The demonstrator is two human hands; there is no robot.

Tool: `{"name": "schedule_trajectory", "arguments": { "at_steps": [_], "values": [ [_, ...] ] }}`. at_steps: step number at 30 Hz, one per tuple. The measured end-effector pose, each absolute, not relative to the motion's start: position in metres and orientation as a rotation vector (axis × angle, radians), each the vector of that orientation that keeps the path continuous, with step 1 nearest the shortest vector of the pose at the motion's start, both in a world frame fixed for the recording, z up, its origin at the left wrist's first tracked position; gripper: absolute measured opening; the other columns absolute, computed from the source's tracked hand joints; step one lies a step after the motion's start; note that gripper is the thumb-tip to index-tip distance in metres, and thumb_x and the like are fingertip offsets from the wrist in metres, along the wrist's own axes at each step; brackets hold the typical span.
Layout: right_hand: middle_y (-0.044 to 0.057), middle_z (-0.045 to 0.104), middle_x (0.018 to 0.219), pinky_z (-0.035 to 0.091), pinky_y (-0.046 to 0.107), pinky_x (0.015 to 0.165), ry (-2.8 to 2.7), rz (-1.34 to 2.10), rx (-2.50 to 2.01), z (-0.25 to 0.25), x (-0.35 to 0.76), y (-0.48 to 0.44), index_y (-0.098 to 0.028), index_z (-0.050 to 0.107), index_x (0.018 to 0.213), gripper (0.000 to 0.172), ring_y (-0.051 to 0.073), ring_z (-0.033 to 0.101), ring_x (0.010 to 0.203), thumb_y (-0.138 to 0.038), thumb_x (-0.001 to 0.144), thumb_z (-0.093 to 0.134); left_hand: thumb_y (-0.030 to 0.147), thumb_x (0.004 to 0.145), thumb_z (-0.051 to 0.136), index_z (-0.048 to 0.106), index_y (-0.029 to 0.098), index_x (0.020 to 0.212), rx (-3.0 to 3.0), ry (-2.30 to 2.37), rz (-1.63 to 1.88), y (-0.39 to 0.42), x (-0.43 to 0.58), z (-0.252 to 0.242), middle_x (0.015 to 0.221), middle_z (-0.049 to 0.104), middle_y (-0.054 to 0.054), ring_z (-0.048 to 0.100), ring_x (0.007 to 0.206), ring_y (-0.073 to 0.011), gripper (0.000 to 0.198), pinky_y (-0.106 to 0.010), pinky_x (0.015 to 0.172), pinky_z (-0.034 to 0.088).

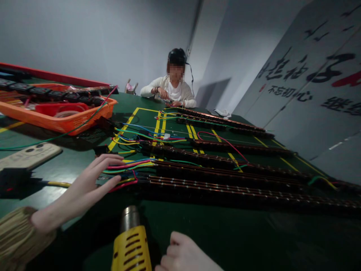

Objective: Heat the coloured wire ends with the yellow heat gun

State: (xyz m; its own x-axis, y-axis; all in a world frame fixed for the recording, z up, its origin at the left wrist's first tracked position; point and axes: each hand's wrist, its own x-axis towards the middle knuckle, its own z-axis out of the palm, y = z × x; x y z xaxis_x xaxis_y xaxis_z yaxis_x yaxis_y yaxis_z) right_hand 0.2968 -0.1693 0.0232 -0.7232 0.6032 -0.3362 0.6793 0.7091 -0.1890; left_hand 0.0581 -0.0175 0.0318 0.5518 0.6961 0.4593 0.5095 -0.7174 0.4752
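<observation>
My left hand (87, 186) reaches in from the left, its fingers stretched and thumb apart. It lies at the ends of red, yellow, blue and green wires (138, 164), some passing between thumb and fingers; no firm grip shows. The wires run from long dark strips (225, 187) with copper-coloured lines. My right hand (187, 254) is curled closed at the bottom edge; what it holds, if anything, is hidden. Just left of it is a yellow heat gun (132, 248) with a metal nozzle pointing forward; its handle is out of view.
More wired strips (239, 147) lie across the green table (225, 226), which bears yellow lines. An orange basket (93, 121) of parts stands at the back left, above a phone (36, 156) and a black plug-like block (14, 183). Another person (172, 88) works at the far side.
</observation>
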Motion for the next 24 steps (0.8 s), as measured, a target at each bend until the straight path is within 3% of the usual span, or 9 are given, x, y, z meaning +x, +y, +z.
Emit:
{"name": "schedule_trajectory", "arguments": {
  "at_steps": [2, 7, 11, 14, 19, 24],
  "values": [
    [-0.007, 0.054, 0.07, 0.008, 0.02, 0.067, 2.701, -0.456, 1.061, 0.019, 0.3, -0.171, -0.018, 0.05, 0.08, 0.028, 0.001, 0.005, 0.054, -0.034, 0.086, 0.027, 0.04, 0.089, 0.04, 0.05, 0.02, 0.108, 2.536, 0.922, 0.793, -0.009, 0.075, 0.047, 0.119, 0.049, -0.005, 0.046, 0.109, -0.0178, 0.03, -0.029, 0.092, 0.039],
    [-0.006, 0.056, 0.074, 0.008, 0.02, 0.07, 2.736, -0.417, 1.163, 0.019, 0.302, -0.177, -0.018, 0.051, 0.08, 0.02, -0.001, 0.001, 0.058, -0.035, 0.077, 0.042, 0.057, 0.082, 0.037, 0.049, 0.016, 0.114, 2.623, 1.132, 0.305, 0.023, 0.123, 0.055, 0.116, 0.053, -0.009, 0.051, 0.104, -0.0224, 0.054, -0.035, 0.089, 0.04],
    [-0.003, 0.058, 0.076, 0.01, 0.019, 0.071, 2.642, -0.403, 1.282, 0.03, 0.299, -0.181, -0.018, 0.053, 0.083, 0.02, -0.003, 0.02, 0.056, -0.031, 0.071, 0.043, 0.066, 0.073, 0.041, 0.053, 0.019, 0.112, 2.613, 1.262, -0.049, 0.041, 0.143, 0.047, 0.11, 0.057, -0.01, 0.055, 0.097, -0.0256, 0.062, -0.034, 0.078, 0.043],
    [-0.001, 0.06, 0.078, 0.011, 0.019, 0.072, 2.606, -0.412, 1.341, 0.036, 0.298, -0.182, -0.018, 0.054, 0.083, 0.024, -0.003, 0.029, 0.059, -0.033, 0.071, 0.04, 0.069, 0.07, 0.042, 0.058, 0.015, 0.096, 2.577, 1.175, -0.082, 0.046, 0.145, 0.044, 0.095, 0.061, -0.009, 0.057, 0.085, -0.0222, 0.061, -0.029, 0.072, 0.042],
    [-0.002, 0.059, 0.075, 0.016, 0.02, 0.075, 2.577, -0.429, 1.447, 0.04, 0.299, -0.18, -0.017, 0.053, 0.08, 0.024, -0.005, 0.022, 0.056, -0.032, 0.07, 0.038, 0.071, 0.073, 0.038, 0.059, 0.016, 0.089, 2.678, 1.178, 0.114, 0.044, 0.143, 0.061, 0.088, 0.062, -0.008, 0.057, 0.078, -0.0205, 0.061, -0.027, 0.067, 0.04],
    [0.0, 0.061, 0.085, 0.022, 0.023, 0.081, 2.547, -0.401, 1.522, 0.04, 0.301, -0.184, -0.017, 0.055, 0.084, 0.027, 0.0, 0.043, 0.068, -0.034, 0.072, 0.036, 0.069, 0.078, 0.033, 0.057, 0.019, 0.097, 2.865, 1.411, 0.441, 0.018, 0.145, 0.118, 0.099, 0.06, -0.007, 0.056, 0.088, -0.0237, 0.058, -0.027, 0.062, 0.038]
  ]
}}
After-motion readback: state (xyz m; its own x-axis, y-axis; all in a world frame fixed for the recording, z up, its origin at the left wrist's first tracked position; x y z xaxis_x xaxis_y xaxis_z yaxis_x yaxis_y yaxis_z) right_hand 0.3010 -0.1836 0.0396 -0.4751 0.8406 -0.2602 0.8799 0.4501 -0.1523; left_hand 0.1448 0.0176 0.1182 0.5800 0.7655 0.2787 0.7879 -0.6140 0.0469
